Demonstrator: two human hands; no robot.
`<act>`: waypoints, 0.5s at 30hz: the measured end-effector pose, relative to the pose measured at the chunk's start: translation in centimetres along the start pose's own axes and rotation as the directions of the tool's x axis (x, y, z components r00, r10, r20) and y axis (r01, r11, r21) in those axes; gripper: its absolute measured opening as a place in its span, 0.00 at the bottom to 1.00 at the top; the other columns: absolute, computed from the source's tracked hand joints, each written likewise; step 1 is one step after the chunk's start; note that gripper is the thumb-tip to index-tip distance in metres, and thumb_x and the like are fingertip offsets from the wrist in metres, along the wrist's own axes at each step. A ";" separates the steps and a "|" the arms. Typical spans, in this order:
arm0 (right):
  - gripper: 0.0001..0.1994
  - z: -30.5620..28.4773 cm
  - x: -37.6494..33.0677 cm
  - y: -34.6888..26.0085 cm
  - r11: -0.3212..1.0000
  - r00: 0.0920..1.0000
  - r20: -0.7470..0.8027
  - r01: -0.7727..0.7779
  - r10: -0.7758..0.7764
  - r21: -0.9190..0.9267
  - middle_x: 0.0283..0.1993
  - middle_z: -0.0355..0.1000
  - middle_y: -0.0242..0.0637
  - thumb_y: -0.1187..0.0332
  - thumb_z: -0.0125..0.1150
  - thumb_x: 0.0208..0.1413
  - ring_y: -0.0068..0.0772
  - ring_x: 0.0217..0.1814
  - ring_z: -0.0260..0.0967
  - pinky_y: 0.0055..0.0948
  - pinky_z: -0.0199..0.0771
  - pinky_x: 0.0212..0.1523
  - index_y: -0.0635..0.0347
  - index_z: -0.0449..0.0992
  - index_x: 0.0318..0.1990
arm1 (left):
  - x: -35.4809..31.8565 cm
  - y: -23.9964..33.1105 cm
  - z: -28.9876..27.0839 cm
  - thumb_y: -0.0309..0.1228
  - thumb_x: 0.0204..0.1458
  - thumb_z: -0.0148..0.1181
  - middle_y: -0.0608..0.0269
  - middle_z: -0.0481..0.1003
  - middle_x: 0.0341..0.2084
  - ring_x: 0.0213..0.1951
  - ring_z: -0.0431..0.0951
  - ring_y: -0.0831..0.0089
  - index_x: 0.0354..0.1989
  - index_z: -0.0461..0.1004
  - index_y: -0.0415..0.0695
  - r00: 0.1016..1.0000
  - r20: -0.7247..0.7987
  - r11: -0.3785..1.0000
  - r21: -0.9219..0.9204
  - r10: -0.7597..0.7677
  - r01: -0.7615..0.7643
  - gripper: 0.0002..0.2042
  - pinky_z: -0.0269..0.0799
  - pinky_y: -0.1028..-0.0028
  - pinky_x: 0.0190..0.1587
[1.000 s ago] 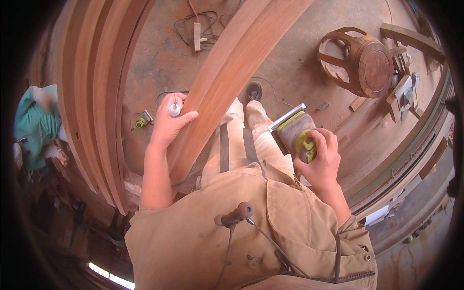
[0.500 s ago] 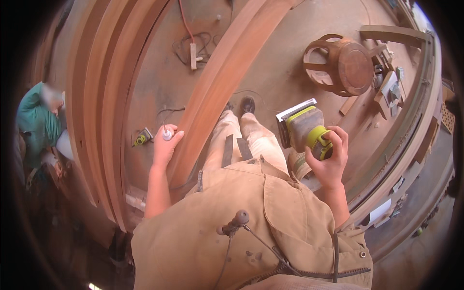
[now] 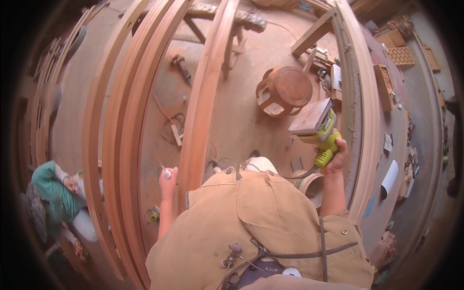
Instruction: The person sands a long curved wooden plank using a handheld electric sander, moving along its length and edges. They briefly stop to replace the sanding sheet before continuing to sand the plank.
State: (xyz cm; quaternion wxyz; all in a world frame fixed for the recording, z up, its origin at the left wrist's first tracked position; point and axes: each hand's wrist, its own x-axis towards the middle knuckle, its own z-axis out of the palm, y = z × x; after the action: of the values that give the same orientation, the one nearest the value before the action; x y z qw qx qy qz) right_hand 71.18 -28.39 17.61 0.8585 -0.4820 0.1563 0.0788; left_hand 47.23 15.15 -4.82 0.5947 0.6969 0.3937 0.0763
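"Counting the wearer's hands first, what do you get?"

"Two. The right hand (image 3: 338, 153), at 3 o'clock, has its fingers wrapped around the grip of one sander (image 3: 323, 129)."

"Where exactly is the sander?"

"Between 2 and 3 o'clock, held up off the floor, its one flat pad (image 3: 308, 116) tilted upward. One cord (image 3: 304, 175) leaves the lower end of the grip."

"And the other hand?"

"The left hand (image 3: 167, 188), at 8 o'clock, has its fingers curled around one white bottle (image 3: 167, 172). A single thin tip points from it toward 11 o'clock. The hand is just beside one beam (image 3: 205, 92); I can't tell whether they touch."

"Only one beam?"

"That one runs alone, from 12 down to 7 o'clock. Three more beams (image 3: 134, 121) run side by side at 9."

"What's on the floor?"

"One stool (image 3: 290, 87) between 1 and 2 o'clock, one socket strip (image 3: 176, 135) between 9 and 10, one dark tool (image 3: 181, 70) at 11, and one small green tool (image 3: 153, 214) between 7 and 8, too small to make out."

"Anyone else?"

"One co-worker (image 3: 48, 191) in a green top, at 8 o'clock, beyond the three beams."
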 end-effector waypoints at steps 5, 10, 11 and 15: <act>0.26 -6.4 4.2 2.3 0.905 0.936 0.351 -0.168 0.022 0.391 0.46 0.73 0.42 0.44 0.54 0.47 0.42 0.38 0.72 0.38 0.75 0.26 0.54 0.73 0.47 | 0.6 0.9 2.0 0.34 0.52 0.62 0.75 0.67 0.20 0.24 0.64 0.85 0.25 0.69 0.44 0.998 -0.023 0.997 0.040 -0.061 0.061 0.11 0.63 0.81 0.28; 0.27 -4.7 7.6 0.2 0.735 0.878 0.475 -0.283 -0.060 0.616 0.39 0.73 0.40 0.39 0.49 0.50 0.41 0.37 0.70 0.36 0.72 0.27 0.55 0.73 0.42 | 1.2 7.7 7.1 0.36 0.54 0.60 0.73 0.69 0.20 0.23 0.66 0.85 0.26 0.68 0.45 0.999 0.039 0.999 -0.036 0.027 -0.026 0.11 0.63 0.83 0.26; 0.26 -3.5 7.7 -1.1 0.701 0.911 0.410 -0.271 -0.035 0.660 0.37 0.73 0.40 0.41 0.48 0.51 0.39 0.34 0.70 0.35 0.71 0.26 0.55 0.73 0.41 | 1.2 9.1 8.1 0.36 0.55 0.60 0.71 0.70 0.20 0.24 0.68 0.84 0.27 0.68 0.45 0.999 0.016 0.999 -0.020 0.045 -0.044 0.11 0.64 0.82 0.28; 0.26 -4.6 10.8 -4.8 0.676 0.935 0.354 -0.246 -0.023 0.695 0.36 0.73 0.40 0.42 0.47 0.51 0.39 0.33 0.70 0.34 0.70 0.26 0.56 0.73 0.41 | -0.8 15.1 14.1 0.37 0.55 0.60 0.70 0.71 0.21 0.26 0.70 0.84 0.28 0.68 0.45 0.995 0.055 0.995 -0.067 0.079 -0.075 0.11 0.66 0.81 0.31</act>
State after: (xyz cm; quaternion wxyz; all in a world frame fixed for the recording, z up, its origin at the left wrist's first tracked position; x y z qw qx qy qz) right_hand 81.81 -35.02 15.50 0.9856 -0.0689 0.0565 0.1435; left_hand 61.72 4.03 4.95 0.6249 0.6937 0.3463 0.0917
